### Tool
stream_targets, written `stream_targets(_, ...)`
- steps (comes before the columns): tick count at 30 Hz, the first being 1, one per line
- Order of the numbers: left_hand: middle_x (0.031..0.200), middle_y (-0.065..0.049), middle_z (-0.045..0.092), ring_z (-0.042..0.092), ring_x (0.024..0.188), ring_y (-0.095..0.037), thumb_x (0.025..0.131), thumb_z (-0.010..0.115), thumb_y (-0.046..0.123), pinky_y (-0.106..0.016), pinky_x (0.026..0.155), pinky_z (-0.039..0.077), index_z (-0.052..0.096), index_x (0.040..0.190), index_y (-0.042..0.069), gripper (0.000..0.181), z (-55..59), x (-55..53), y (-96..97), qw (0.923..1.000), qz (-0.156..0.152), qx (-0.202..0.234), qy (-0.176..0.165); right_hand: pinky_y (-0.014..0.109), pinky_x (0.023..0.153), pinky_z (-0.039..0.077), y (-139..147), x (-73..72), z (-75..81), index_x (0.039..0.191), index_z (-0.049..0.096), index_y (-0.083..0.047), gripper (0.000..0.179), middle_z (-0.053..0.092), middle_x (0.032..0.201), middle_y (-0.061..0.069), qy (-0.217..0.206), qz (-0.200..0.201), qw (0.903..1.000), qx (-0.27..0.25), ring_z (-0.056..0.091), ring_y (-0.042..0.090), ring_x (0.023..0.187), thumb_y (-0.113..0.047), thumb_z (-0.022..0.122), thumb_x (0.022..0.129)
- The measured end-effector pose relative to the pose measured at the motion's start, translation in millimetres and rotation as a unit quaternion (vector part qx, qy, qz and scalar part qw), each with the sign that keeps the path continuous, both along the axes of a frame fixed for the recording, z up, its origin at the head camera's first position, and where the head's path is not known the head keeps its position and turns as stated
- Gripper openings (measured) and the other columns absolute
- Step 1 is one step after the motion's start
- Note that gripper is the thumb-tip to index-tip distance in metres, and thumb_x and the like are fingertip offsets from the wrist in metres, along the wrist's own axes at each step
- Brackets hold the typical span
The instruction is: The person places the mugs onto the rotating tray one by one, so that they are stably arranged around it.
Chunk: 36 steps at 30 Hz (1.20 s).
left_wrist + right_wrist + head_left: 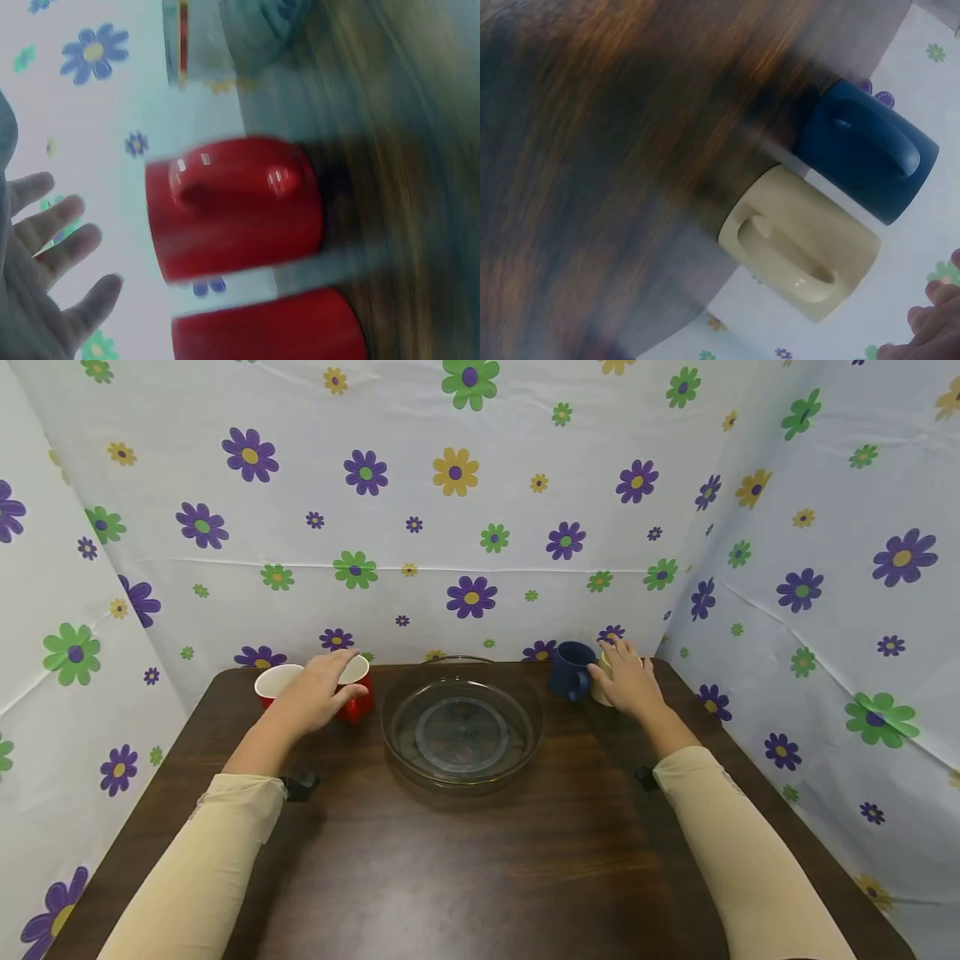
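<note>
Fingers spread, my left hand point(318, 689) hovers over two red mugs point(365, 686) near the far left of the table. In the left wrist view its fingers stand apart from the nearer red mug point(232, 225), whose handle faces the camera; the second mug point(270, 330) is partly cut off. My right hand point(628, 681) is at a cream mug point(600, 695), covering much of it in the head view. The right wrist view shows the fingers past the rim of that cream mug point(810, 232), gripping nothing. A dark blue mug point(567, 668) stands just left of it.
A large clear glass bowl point(408, 760) sits between the two pairs of mugs on the dark wooden table point(465, 877). White flower-print cloth point(420, 527) hangs behind the table's far edge and along both sides.
</note>
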<state>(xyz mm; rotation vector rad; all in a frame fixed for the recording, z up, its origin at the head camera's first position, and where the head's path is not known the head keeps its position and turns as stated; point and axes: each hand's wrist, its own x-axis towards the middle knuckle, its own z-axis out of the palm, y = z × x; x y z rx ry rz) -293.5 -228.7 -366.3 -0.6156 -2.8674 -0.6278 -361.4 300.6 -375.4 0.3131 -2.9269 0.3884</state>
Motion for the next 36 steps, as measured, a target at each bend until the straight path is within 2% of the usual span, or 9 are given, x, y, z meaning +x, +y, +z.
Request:
stream_targets(4, 0.157, -0.033, 0.032, 0.026, 0.146, -0.052, 0.095, 0.071, 0.031, -0.064, 0.118, 0.021, 0.029, 0.154, -0.007, 0.083, -8.2, 1.4, 11.5, 0.9991, -0.031, 0.014, -0.027, 0.077, 0.113, 0.008, 6, -0.4, -2.6, 0.159, 0.025, -0.003, 0.067, 0.015, 0.165, 0.027, -0.004, -0.009, 0.9999, -0.003, 0.011, 0.045, 0.152, -0.044, 0.040, 0.108)
stream_targets(8, 0.156, -0.033, 0.033, 0.028, 0.146, -0.050, 0.090, 0.077, 0.031, -0.063, 0.117, 0.024, 0.029, 0.154, -0.009, 0.089, -18.2, 3.8, 20.4, 0.9978, -0.046, 0.016, -0.045, 0.076, 0.114, 0.008, 11, -0.4, -6.3, 0.159, 0.023, -0.001, 0.070, 0.015, 0.165, 0.028, -0.011, -0.012, 0.9998, -0.010, 0.011, 0.046, 0.152, -0.047, 0.037, 0.109)
stream_targets(11, 0.157, -0.029, 0.035, 0.030, 0.146, -0.048, 0.089, 0.077, 0.034, -0.065, 0.116, 0.026, 0.031, 0.154, -0.006, 0.090, -24.3, 5.9, 26.6, 0.9979, -0.037, 0.005, -0.054, 0.074, 0.115, 0.008, 15, 0.0, -9.2, 0.157, 0.024, 0.004, 0.069, 0.018, 0.163, 0.028, -0.005, -0.020, 0.9994, -0.026, 0.015, 0.047, 0.150, -0.043, 0.038, 0.109)
stream_targets(16, 0.156, -0.023, 0.041, 0.037, 0.145, -0.042, 0.088, 0.077, 0.042, -0.072, 0.109, 0.030, 0.036, 0.154, -0.001, 0.089, -32.3, 10.5, 35.3, 0.9983, -0.016, -0.039, -0.041, 0.069, 0.113, 0.025, 21, 3.4, -13.1, 0.153, 0.028, 0.011, 0.063, 0.031, 0.154, 0.032, 0.019, -0.046, 0.9967, -0.064, 0.035, 0.054, 0.137, -0.033, 0.042, 0.110)
stream_targets(20, 0.153, -0.023, 0.045, 0.041, 0.143, -0.040, 0.086, 0.078, 0.043, -0.073, 0.105, 0.033, 0.039, 0.153, -0.001, 0.089, -35.9, 14.3, 40.5, 0.9972, -0.009, -0.071, -0.023, 0.065, 0.101, 0.042, 27, 8.4, -15.4, 0.144, 0.041, 0.009, 0.049, 0.049, 0.134, 0.031, 0.042, -0.065, 0.9917, -0.103, 0.050, 0.051, 0.121, -0.024, 0.046, 0.109)
stream_targets(23, 0.152, -0.024, 0.046, 0.042, 0.141, -0.041, 0.087, 0.077, 0.045, -0.075, 0.105, 0.033, 0.041, 0.151, -0.002, 0.088, -37.2, 16.1, 44.0, 0.9959, -0.007, -0.090, -0.014, 0.064, 0.094, 0.046, 34, 12.0, -16.9, 0.134, 0.050, 0.009, 0.038, 0.057, 0.122, 0.031, 0.068, -0.084, 0.9866, -0.122, 0.055, 0.050, 0.114, -0.019, 0.049, 0.108)
stream_targets(25, 0.152, -0.025, 0.046, 0.042, 0.142, -0.042, 0.087, 0.076, 0.045, -0.075, 0.105, 0.032, 0.041, 0.151, -0.002, 0.087, -37.7, 17.0, 45.9, 0.9954, -0.001, -0.093, -0.019, 0.064, 0.097, 0.045, 38, 13.6, -18.1, 0.132, 0.054, 0.009, 0.036, 0.059, 0.125, 0.032, 0.073, -0.102, 0.9830, -0.134, 0.055, 0.050, 0.118, -0.018, 0.050, 0.108)
stream_targets(31, 0.154, -0.026, 0.042, 0.039, 0.143, -0.043, 0.088, 0.075, 0.046, -0.075, 0.104, 0.030, 0.038, 0.153, -0.004, 0.090, -41.0, 17.0, 46.8, 0.9957, 0.008, -0.087, -0.032, 0.063, 0.110, 0.038, 52, 11.5, -26.4, 0.137, 0.053, 0.012, 0.047, 0.054, 0.138, 0.034, 0.034, -0.151, 0.9739, -0.166, 0.047, 0.052, 0.131, -0.025, 0.051, 0.108)
stream_targets(36, 0.153, -0.027, 0.042, 0.040, 0.141, -0.045, 0.087, 0.077, 0.044, -0.076, 0.106, 0.029, 0.036, 0.153, -0.005, 0.092, -43.9, 16.7, 45.3, 0.9961, 0.006, -0.077, -0.042, 0.057, 0.099, 0.048, 61, 13.9, -35.5, 0.130, 0.061, 0.011, 0.053, 0.065, 0.123, 0.031, -0.036, -0.155, 0.9627, -0.219, 0.057, 0.047, 0.118, -0.036, 0.047, 0.108)
